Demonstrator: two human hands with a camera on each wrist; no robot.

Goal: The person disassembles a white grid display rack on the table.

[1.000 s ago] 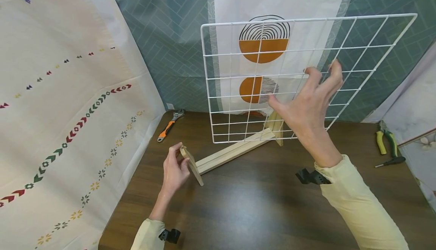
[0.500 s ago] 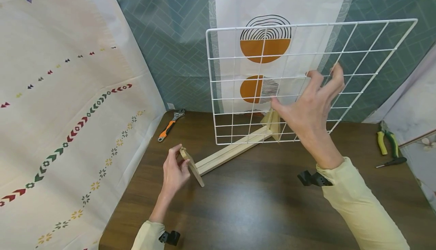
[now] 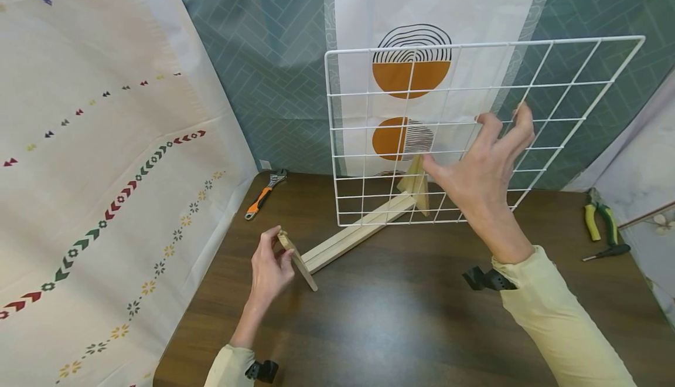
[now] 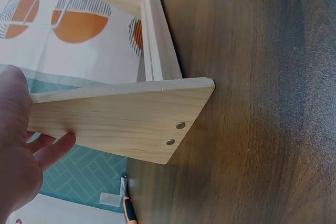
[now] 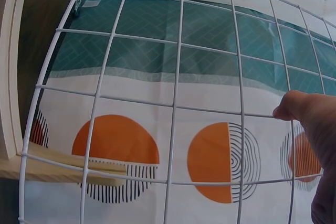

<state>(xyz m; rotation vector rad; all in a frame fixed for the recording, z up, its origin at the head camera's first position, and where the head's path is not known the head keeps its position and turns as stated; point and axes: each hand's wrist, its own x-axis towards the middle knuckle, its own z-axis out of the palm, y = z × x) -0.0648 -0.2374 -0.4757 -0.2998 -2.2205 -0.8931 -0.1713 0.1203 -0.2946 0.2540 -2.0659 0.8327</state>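
My right hand (image 3: 482, 164) grips a white wire grid panel (image 3: 369, 91) by its bars, fingers hooked through the mesh. The panel stands raised on its long side, its lower edge overlapping a wooden frame (image 3: 358, 233) in the head view. My left hand (image 3: 271, 267) pinches the upper part of the frame's left end board (image 4: 121, 114). Two screw heads (image 4: 180, 125) show near that board's lower end. A pale double rail (image 4: 159, 40) runs from it to the far end board (image 3: 419, 184), which is partly behind the grid.
On the dark wood table (image 3: 379, 328) an adjustable wrench (image 3: 265, 194) with an orange handle lies at the back left. Pliers (image 3: 600, 217) with green handles and a dark-handled screwdriver (image 3: 606, 251) lie at the right. A patterned cloth (image 3: 253, 82) hangs behind.
My right hand has lowered the grid panel slightly, its left side shifting rightward. The left hand stays on the end board, and the far end board has shifted a little left.
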